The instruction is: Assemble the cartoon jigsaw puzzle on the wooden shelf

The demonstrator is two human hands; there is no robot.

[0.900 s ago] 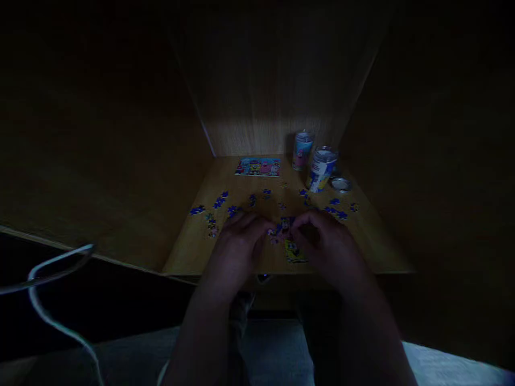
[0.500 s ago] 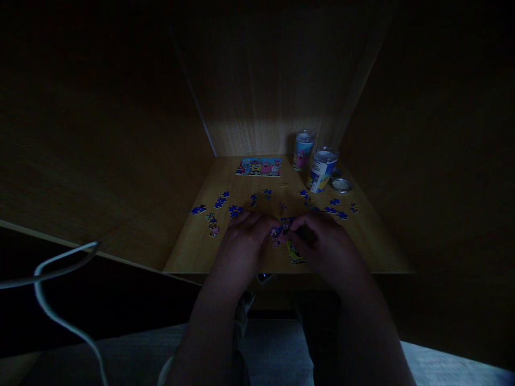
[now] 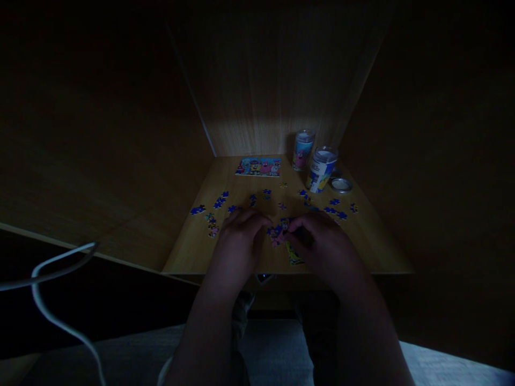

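Observation:
The scene is very dark. Both my hands rest on a wooden desk point(image 3: 189, 252) near its front edge. My left hand point(image 3: 237, 244) has its fingers curled beside a small cluster of joined puzzle pieces point(image 3: 277, 234). My right hand point(image 3: 322, 241) pinches at the same cluster from the right, and what its fingertips grip is hard to make out. A yellow joined patch point(image 3: 293, 253) lies just under the right hand. Several loose blue pieces point(image 3: 219, 202) are scattered across the desk beyond the hands.
A picture card point(image 3: 258, 166) lies at the back of the desk. Two cylindrical tins point(image 3: 302, 150) point(image 3: 322, 169) stand at the back right, with a round lid point(image 3: 341, 185) beside them. Wooden walls enclose the desk. A white cable point(image 3: 52, 300) loops at lower left.
Both hands stayed at the cluster; the left hand's fingers drew back slightly to the left and the right fingers shifted over the pieces. The camera view barely moved.

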